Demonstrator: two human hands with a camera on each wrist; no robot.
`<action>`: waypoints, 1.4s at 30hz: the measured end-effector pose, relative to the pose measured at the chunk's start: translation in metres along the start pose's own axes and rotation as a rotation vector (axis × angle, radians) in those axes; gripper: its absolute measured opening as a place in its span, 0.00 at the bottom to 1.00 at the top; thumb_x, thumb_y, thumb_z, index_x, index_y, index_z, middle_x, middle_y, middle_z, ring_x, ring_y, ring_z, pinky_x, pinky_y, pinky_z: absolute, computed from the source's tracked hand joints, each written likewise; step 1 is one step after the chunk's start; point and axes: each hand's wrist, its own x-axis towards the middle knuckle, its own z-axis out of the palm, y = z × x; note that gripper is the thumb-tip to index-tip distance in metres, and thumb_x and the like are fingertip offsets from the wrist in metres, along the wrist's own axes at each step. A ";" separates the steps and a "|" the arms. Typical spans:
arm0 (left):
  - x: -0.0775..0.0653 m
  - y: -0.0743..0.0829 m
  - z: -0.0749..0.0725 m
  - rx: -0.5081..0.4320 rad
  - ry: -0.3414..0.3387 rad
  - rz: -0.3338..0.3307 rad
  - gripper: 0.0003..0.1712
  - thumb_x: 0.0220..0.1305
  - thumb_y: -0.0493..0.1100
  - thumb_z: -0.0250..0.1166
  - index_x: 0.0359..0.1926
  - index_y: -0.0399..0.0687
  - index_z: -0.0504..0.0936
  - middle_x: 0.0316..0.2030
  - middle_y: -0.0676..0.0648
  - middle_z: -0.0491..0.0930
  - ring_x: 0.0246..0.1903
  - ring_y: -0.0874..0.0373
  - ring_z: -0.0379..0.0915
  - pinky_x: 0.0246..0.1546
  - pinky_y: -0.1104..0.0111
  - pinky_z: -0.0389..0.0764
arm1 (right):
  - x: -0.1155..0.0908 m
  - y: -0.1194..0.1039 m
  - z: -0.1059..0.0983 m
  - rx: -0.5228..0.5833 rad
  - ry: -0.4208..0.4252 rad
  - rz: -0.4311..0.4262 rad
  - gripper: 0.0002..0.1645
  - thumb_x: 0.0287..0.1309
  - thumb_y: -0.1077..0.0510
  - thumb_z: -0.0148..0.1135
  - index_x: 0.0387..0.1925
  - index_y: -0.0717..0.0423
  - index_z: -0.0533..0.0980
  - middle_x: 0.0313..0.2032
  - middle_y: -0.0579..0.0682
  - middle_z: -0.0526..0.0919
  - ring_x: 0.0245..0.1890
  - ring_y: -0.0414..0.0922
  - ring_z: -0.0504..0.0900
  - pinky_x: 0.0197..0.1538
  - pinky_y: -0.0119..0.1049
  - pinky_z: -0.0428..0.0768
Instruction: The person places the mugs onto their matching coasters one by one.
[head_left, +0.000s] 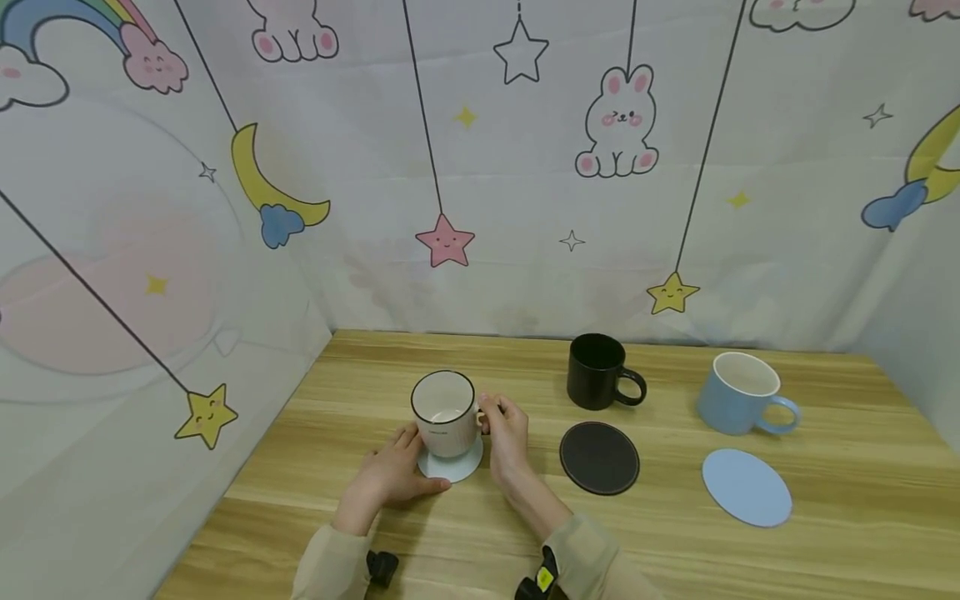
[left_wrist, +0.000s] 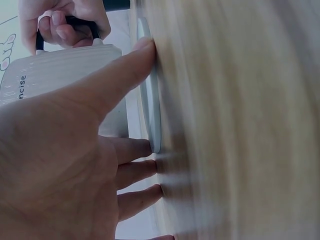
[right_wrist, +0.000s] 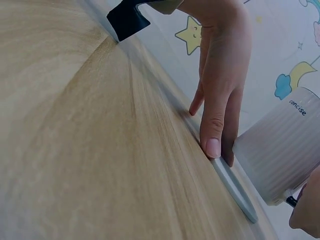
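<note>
My right hand (head_left: 510, 433) grips the black handle of a ribbed white mug (head_left: 444, 421) with a dark rim, the word "concise" printed on its side. The mug is upright over a round white coaster (head_left: 450, 467); both wrist views show a narrow gap between its base and the coaster (right_wrist: 235, 190). My left hand (head_left: 393, 471) holds the coaster's edge on the table, thumb at the front and index finger farther round the rim. Its other fingertips reach the tabletop beside the coaster, as the left wrist view shows.
To the right stands a black mug (head_left: 595, 375) behind a round black coaster (head_left: 599, 458). Farther right, a blue mug (head_left: 735, 396) stands behind a round light blue coaster (head_left: 747, 488). A printed cloth wall (head_left: 517, 183) closes off the wooden table (head_left: 675, 558) at the back and sides.
</note>
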 end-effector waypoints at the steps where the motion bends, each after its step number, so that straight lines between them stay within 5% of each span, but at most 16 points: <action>1: 0.000 0.000 0.000 -0.001 0.000 -0.001 0.57 0.51 0.66 0.69 0.71 0.36 0.58 0.72 0.35 0.55 0.71 0.37 0.51 0.60 0.31 0.58 | 0.000 0.001 0.000 0.004 0.000 0.003 0.22 0.63 0.59 0.58 0.15 0.54 0.63 0.20 0.45 0.65 0.24 0.41 0.66 0.39 0.33 0.69; 42: -0.002 -0.002 -0.004 -0.012 -0.032 0.023 0.56 0.52 0.64 0.69 0.72 0.37 0.57 0.72 0.35 0.55 0.71 0.35 0.50 0.59 0.28 0.54 | -0.003 0.007 -0.004 0.047 0.031 0.047 0.24 0.59 0.63 0.58 0.12 0.56 0.60 0.23 0.41 0.69 0.22 0.40 0.65 0.36 0.31 0.68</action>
